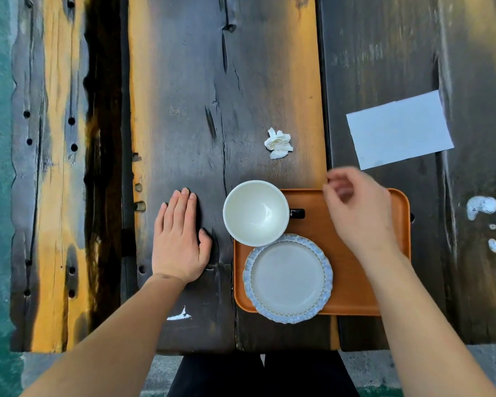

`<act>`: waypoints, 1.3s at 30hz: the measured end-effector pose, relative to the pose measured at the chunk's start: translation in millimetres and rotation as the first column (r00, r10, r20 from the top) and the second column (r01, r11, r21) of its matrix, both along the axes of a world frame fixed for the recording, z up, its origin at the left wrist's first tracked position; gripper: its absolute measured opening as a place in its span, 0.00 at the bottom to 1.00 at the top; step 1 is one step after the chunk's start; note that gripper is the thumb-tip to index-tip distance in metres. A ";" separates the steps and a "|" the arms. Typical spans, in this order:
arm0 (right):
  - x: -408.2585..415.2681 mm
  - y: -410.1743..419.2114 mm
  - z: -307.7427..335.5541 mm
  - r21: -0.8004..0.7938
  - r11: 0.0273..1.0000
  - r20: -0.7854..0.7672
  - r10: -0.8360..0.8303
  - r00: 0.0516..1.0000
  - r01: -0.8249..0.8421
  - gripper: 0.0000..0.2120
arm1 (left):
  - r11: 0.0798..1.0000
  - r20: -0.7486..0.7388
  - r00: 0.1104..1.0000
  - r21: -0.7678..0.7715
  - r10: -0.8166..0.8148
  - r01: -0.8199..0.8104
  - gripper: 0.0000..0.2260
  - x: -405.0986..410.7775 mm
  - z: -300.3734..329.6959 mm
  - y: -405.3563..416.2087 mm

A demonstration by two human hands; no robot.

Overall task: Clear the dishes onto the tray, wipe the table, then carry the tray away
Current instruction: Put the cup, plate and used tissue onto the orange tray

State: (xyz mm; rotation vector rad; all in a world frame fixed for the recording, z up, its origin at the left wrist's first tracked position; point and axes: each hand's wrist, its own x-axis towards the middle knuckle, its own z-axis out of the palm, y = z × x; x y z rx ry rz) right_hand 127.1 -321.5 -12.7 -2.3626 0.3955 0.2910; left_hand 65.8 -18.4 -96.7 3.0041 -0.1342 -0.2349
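My left hand [179,239] lies flat, palm down, fingers straight and close together, on the dark, cracked wood of the table [184,96], just left of the tray. My right hand [355,213] hangs above the far right part of the tray, blurred; its fingers curl loosely inward with the thumb near them, and I see nothing held in them.

The tray [352,282] under that hand is a smooth orange-brown rectangle with rounded corners and a low raised rim, sitting near my edge of the table. On it stands a round white cup [255,213], glossy and bare inside, with a dark handle pointing right; it overhangs the tray's far left corner. Touching the cup on the near side is a round plate [288,277], pale grey in the middle with a scalloped, blue-patterned rim that juts past the tray's near edge.

Beyond the tray lies a crumpled white napkin [279,143]. To its right rests a flat white rectangular sheet [400,130]. White splotches [481,206] mark the rough planks at right.
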 end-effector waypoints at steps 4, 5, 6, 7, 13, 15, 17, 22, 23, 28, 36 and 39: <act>66.8 26.1 -14.7 -0.048 0.970 0.125 0.243 0.962 -0.239 0.11 | 1.000 -0.006 1.000 0.000 0.003 -0.003 0.31 -0.1 -1.3 0.3; 76.6 30.8 -18.2 -0.068 0.958 0.130 0.285 0.950 -0.279 0.12 | 1.000 -0.008 1.000 0.000 0.003 -0.003 0.31 -0.3 -1.2 0.4; 83.6 34.5 -21.0 -0.090 0.946 0.123 0.322 0.939 -0.313 0.12 | 1.000 -0.009 1.000 0.001 0.005 -0.005 0.31 -0.3 -0.9 0.5; 88.7 36.9 -23.7 -0.109 0.934 0.112 0.353 0.929 -0.341 0.12 | 1.000 -0.010 1.000 0.001 0.006 -0.006 0.31 -0.2 -0.6 0.3; 96.4 40.2 -36.5 -0.166 0.903 0.092 0.414 0.905 -0.396 0.13 | 1.000 -0.015 1.000 0.005 0.008 -0.008 0.31 -0.1 0.0 0.1; 95.7 41.5 -39.9 -0.166 0.901 0.071 0.415 0.907 -0.400 0.14 | 1.000 -0.015 1.000 0.006 0.011 -0.011 0.31 0.3 -0.2 0.5; 94.3 42.9 -42.9 -0.161 0.904 0.066 0.409 0.910 -0.395 0.13 | 1.000 -0.018 1.000 0.006 0.010 -0.010 0.31 -0.2 -0.4 0.7; 87.7 43.0 -45.9 -0.169 0.911 0.110 0.397 0.911 -0.376 0.05 | 1.000 -0.011 1.000 0.004 0.013 -0.013 0.31 -0.2 -0.9 0.5; 85.4 41.3 -46.2 -0.171 0.912 0.113 0.395 0.912 -0.374 0.05 | 1.000 -0.008 1.000 0.004 0.014 -0.014 0.31 -0.2 -1.0 0.5; 69.9 29.5 -49.0 -0.187 0.926 0.163 0.359 0.919 -0.329 0.06 | 1.000 0.000 1.000 -0.002 0.015 -0.015 0.31 -0.5 -1.3 -0.4; 53.9 21.8 -49.9 -0.048 0.956 0.181 0.292 0.939 -0.288 0.07 | 1.000 0.016 1.000 -0.016 0.016 -0.016 0.31 -0.3 -2.3 -0.8; 59.1 23.2 -44.7 -0.052 0.941 0.042 0.338 0.940 -0.336 0.06 | 1.000 0.016 1.000 -0.014 0.014 -0.014 0.31 -0.4 -2.0 -0.6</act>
